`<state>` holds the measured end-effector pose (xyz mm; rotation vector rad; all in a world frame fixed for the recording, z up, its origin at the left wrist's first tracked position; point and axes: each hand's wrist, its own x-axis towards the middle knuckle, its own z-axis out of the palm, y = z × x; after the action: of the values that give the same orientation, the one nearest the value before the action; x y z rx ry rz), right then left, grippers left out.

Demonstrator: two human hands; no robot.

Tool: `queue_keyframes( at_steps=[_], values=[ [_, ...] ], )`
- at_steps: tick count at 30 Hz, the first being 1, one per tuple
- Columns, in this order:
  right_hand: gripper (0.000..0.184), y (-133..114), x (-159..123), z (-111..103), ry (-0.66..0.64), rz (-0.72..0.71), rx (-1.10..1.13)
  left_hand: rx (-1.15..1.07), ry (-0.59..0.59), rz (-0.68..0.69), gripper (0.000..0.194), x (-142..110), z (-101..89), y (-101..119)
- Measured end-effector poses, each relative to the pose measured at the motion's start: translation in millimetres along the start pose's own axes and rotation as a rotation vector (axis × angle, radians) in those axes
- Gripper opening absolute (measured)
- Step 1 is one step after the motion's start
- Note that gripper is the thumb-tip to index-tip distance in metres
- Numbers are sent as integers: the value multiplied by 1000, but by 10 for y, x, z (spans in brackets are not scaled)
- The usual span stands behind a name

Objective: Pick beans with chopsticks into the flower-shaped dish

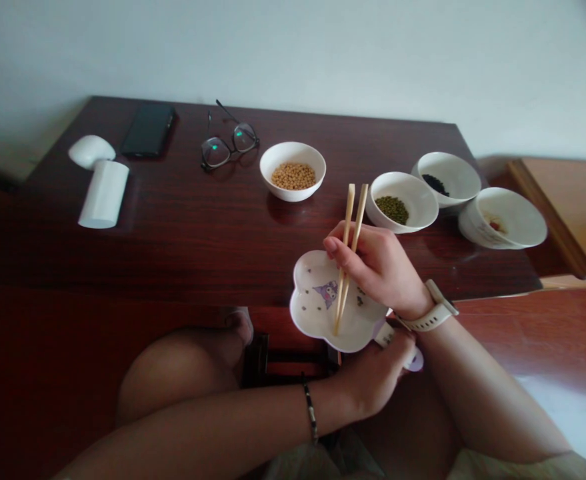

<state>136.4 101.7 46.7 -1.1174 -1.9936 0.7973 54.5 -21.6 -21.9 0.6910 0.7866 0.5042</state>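
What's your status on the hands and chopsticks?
Right hand gripping wooden chopsticks, tips on the flower-shaped dish. Left hand holding the dish at its edge. Nearest bowl of mung beans beyond the dish.

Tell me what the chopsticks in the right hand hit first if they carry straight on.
The white flower-shaped plate: the chopsticks in the right hand point down onto it, though depth is unclear and the tips may already touch it.
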Motion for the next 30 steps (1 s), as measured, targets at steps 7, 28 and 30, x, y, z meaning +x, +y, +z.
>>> queue_keyframes(
  at_steps=[7,28,30],
  values=[
    [41,2,28,28,-12,9,2,26,26,18,53,-24,-33,4],
    [42,42,14,38,4,47,45,16,-8,36,56,-14,-30,25],
    [41,49,8,41,5,45,51,23,-12,58,55,-7,-37,18]
  ],
)
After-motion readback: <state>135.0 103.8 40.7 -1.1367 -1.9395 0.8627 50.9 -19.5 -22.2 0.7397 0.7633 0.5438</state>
